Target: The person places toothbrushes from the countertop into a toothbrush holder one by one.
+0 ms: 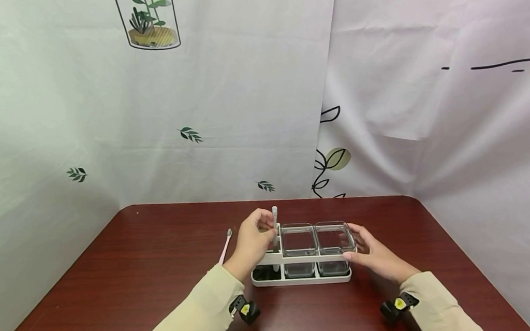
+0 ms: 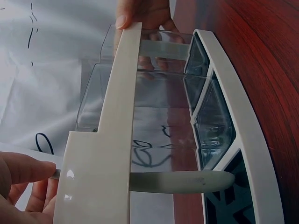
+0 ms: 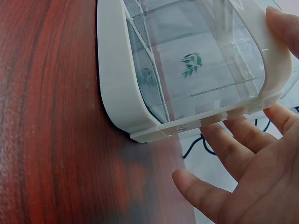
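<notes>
My left hand [image 1: 252, 242] pinches a grey toothbrush [image 1: 275, 215] that stands upright in the left section of a white toothbrush holder [image 1: 302, 281]. In the left wrist view, the grey handle [image 2: 182, 181] passes behind the white top rail, its rounded end down by the dark base; whether it touches is hard to tell. Two clear cups [image 1: 297, 240] sit side by side in the other sections. At the holder's right end, my right hand [image 1: 377, 253] grips the frame, thumb on the front rail and fingers at the side, as the right wrist view shows.
A pink toothbrush [image 1: 225, 247] lies on the dark red wooden table [image 1: 161, 277] left of the holder, partly hidden by the left forearm. White printed cloth [image 1: 249, 83] hangs behind the table and along its sides.
</notes>
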A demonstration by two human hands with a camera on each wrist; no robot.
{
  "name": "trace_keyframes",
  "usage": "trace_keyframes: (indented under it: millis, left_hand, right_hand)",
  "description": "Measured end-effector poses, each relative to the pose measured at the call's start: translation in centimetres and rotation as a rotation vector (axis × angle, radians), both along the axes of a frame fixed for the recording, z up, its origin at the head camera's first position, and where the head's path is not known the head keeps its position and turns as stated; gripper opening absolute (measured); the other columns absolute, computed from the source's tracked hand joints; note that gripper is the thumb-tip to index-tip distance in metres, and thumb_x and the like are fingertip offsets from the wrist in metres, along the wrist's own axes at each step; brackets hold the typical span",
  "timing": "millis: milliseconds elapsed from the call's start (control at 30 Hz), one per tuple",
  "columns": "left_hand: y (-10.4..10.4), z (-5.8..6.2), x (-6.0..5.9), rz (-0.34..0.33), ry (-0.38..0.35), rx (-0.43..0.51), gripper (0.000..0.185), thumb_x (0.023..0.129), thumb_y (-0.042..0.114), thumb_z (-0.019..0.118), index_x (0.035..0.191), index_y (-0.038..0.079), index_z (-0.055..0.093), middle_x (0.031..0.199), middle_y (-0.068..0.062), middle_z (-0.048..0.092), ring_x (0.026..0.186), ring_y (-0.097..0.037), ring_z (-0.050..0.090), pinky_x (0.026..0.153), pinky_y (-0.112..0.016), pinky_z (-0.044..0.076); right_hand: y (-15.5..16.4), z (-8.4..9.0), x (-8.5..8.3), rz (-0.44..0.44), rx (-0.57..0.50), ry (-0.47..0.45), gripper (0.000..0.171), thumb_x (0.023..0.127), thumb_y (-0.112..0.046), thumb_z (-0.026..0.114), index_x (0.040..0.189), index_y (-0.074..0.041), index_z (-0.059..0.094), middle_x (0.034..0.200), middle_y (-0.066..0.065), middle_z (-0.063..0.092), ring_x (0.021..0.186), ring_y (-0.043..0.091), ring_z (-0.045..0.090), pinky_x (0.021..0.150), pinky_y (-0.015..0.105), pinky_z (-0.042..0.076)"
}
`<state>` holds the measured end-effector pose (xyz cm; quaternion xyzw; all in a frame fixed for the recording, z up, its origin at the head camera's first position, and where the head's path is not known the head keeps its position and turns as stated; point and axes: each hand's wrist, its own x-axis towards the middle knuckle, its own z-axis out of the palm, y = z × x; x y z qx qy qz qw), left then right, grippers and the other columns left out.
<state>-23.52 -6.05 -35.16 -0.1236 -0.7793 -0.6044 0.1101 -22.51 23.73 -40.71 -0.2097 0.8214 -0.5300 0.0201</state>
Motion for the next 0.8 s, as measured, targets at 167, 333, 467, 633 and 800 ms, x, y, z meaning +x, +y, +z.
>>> trace_keyframes:
  millis: [167, 333, 467, 633, 800]
  left_hand:
    - [0.14, 0.06, 0.02, -0.016, 0.006, -0.033, 0.022, 0.08, -0.015, 0.062, 0.096, 0.0, 0.057, 0.088, -0.013, 0.057, 0.081, -0.02, 0.057, 0.065, -0.025, 0.048]
    - [0.29, 0.07, 0.0, -0.034, 0.005, -0.047, 0.022, 0.081, -0.014, 0.062, 0.097, 0.0, 0.057, 0.089, -0.013, 0.057, 0.082, -0.02, 0.057, 0.064, -0.025, 0.048]
    - [0.4, 0.15, 0.08, -0.034, 0.013, -0.048, 0.021, 0.081, -0.014, 0.062, 0.096, 0.0, 0.057, 0.089, -0.015, 0.057, 0.082, -0.021, 0.058, 0.068, -0.028, 0.049]
    - [0.51, 0.27, 0.19, -0.026, 0.018, -0.05, 0.021, 0.08, -0.014, 0.062, 0.096, -0.001, 0.057, 0.089, -0.016, 0.057, 0.083, -0.022, 0.058, 0.07, -0.029, 0.049]
    - [0.53, 0.28, 0.19, -0.016, 0.005, -0.05, 0.022, 0.08, -0.014, 0.062, 0.097, -0.001, 0.057, 0.088, -0.013, 0.057, 0.082, -0.021, 0.057, 0.067, -0.029, 0.049]
  right_hand:
    - [0.0, -0.01, 0.03, -0.008, 0.001, -0.003, 0.071, 0.09, -0.015, 0.068, 0.146, -0.002, 0.026, 0.142, 0.028, 0.042, 0.132, 0.044, 0.039, 0.094, 0.012, 0.037]
    - [0.01, 0.02, 0.08, -0.009, 0.0, -0.005, 0.071, 0.09, -0.015, 0.068, 0.146, -0.002, 0.026, 0.143, 0.028, 0.041, 0.132, 0.044, 0.039, 0.094, 0.013, 0.038]
    - [-0.01, 0.02, 0.08, -0.005, -0.002, -0.007, 0.071, 0.09, -0.015, 0.068, 0.146, -0.003, 0.026, 0.143, 0.028, 0.041, 0.132, 0.044, 0.039, 0.094, 0.013, 0.038]
    - [-0.06, -0.02, 0.06, -0.001, -0.007, -0.011, 0.071, 0.09, -0.015, 0.067, 0.146, -0.002, 0.026, 0.142, 0.028, 0.041, 0.132, 0.045, 0.039, 0.094, 0.013, 0.038]
    - [-0.09, -0.02, 0.07, 0.012, -0.023, 0.001, 0.071, 0.09, -0.013, 0.067, 0.145, -0.001, 0.025, 0.141, 0.029, 0.041, 0.131, 0.045, 0.04, 0.094, 0.013, 0.039]
